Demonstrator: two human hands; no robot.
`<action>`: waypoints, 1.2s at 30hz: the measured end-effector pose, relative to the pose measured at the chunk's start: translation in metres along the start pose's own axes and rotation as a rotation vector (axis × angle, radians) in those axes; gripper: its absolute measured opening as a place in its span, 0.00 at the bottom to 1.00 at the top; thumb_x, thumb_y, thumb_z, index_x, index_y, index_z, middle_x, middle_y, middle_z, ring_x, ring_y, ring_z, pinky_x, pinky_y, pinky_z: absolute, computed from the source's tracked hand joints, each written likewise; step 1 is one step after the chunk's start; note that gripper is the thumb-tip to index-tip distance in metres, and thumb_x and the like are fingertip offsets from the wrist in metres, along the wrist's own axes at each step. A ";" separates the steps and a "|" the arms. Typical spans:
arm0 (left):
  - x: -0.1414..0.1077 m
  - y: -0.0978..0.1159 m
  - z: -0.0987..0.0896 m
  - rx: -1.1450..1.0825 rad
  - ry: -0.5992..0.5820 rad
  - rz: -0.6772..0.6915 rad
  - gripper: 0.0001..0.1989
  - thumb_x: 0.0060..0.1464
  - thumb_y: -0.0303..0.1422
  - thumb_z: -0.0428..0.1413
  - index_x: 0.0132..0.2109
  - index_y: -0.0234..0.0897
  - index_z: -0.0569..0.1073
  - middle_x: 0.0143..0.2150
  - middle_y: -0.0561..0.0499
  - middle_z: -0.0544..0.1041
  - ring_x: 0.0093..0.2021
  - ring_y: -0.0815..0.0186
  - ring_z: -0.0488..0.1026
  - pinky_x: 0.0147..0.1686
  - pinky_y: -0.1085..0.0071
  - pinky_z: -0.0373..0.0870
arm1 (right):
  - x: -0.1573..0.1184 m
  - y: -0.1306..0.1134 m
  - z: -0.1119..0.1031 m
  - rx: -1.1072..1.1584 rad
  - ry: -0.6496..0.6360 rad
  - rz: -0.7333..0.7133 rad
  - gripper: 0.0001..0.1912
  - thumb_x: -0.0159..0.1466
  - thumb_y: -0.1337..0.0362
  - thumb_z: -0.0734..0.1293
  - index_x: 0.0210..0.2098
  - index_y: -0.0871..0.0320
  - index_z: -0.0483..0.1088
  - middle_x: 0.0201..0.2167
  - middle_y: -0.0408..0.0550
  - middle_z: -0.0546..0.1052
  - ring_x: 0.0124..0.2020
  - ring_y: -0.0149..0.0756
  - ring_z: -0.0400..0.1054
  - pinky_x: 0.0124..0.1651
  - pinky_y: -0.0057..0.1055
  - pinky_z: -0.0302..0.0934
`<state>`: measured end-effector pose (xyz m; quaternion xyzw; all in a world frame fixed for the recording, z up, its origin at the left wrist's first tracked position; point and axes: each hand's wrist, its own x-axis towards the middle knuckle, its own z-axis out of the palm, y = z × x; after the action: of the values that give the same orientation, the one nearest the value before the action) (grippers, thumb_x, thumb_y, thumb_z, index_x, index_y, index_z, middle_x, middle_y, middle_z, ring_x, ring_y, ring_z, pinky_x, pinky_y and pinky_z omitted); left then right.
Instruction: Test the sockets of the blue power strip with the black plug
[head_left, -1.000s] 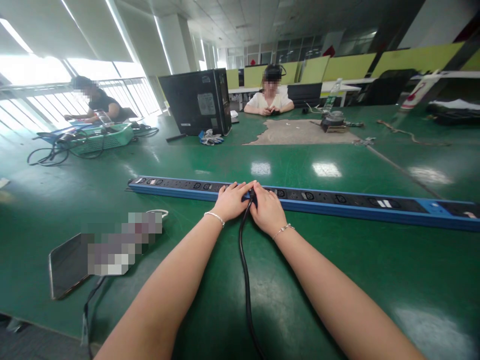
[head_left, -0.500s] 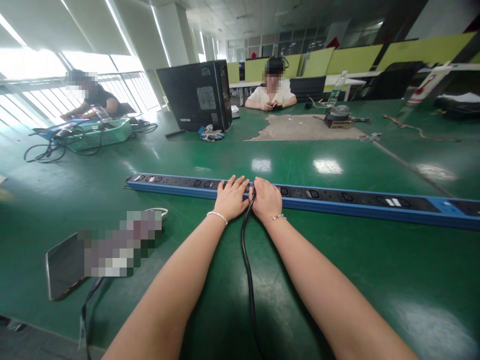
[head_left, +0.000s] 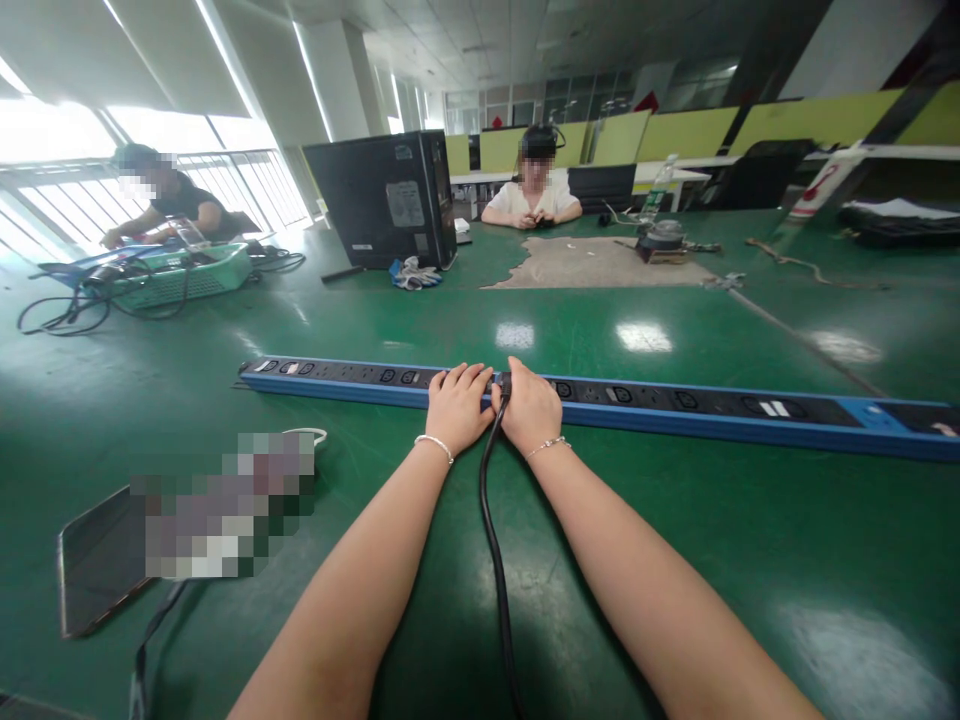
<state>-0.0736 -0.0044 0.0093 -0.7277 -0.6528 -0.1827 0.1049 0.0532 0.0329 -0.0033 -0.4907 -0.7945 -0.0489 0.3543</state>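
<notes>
A long blue and black power strip (head_left: 720,412) lies across the green table. My left hand (head_left: 459,405) rests on its middle, fingers bent over the strip's top and gripping it. Right beside it, my right hand (head_left: 531,405) is closed round the plug (head_left: 505,384) of a black cable (head_left: 491,520), at a socket of the strip. The cable runs down between my forearms to the bottom of the view. How deep the plug sits in the socket cannot be made out.
At the left lie a phone (head_left: 101,565) and a blurred-out object. Farther back are a green basket (head_left: 187,280) with cables, a black computer case (head_left: 375,200), gloves (head_left: 414,274) and a bottle (head_left: 660,187). Two people sit beyond.
The view has shifted slightly, so the phone appears lower and farther left. The fingers of my left hand are more bent over the strip. My right hand still holds the plug.
</notes>
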 end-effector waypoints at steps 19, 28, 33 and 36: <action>0.003 -0.003 0.004 -0.039 -0.030 -0.027 0.28 0.54 0.51 0.49 0.60 0.48 0.63 0.62 0.52 0.65 0.63 0.57 0.56 0.60 0.56 0.49 | -0.009 0.091 -0.063 0.252 0.150 0.292 0.20 0.63 0.53 0.58 0.48 0.56 0.68 0.43 0.51 0.77 0.41 0.41 0.72 0.46 0.37 0.65; 0.003 -0.003 0.004 -0.058 -0.009 -0.019 0.28 0.54 0.49 0.50 0.59 0.45 0.64 0.61 0.50 0.67 0.62 0.57 0.57 0.59 0.56 0.50 | -0.019 0.102 -0.070 0.090 -0.030 0.296 0.19 0.64 0.51 0.58 0.50 0.52 0.69 0.34 0.46 0.79 0.36 0.41 0.74 0.38 0.34 0.65; 0.004 -0.002 0.003 -0.045 -0.020 -0.038 0.27 0.54 0.49 0.50 0.59 0.47 0.65 0.61 0.51 0.67 0.62 0.57 0.58 0.59 0.57 0.50 | -0.018 0.101 -0.069 -0.005 -0.019 0.249 0.19 0.65 0.53 0.58 0.49 0.53 0.69 0.35 0.48 0.79 0.36 0.42 0.74 0.37 0.34 0.64; 0.004 -0.002 0.003 -0.046 -0.021 -0.039 0.27 0.54 0.50 0.50 0.58 0.47 0.65 0.61 0.51 0.67 0.62 0.58 0.58 0.59 0.57 0.51 | -0.018 0.101 -0.069 -0.059 -0.040 0.216 0.19 0.65 0.54 0.57 0.49 0.54 0.69 0.36 0.49 0.79 0.36 0.43 0.73 0.37 0.35 0.64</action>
<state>-0.0752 0.0007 0.0078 -0.7190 -0.6634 -0.1921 0.0775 0.1757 0.0420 0.0098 -0.5848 -0.7421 -0.0239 0.3268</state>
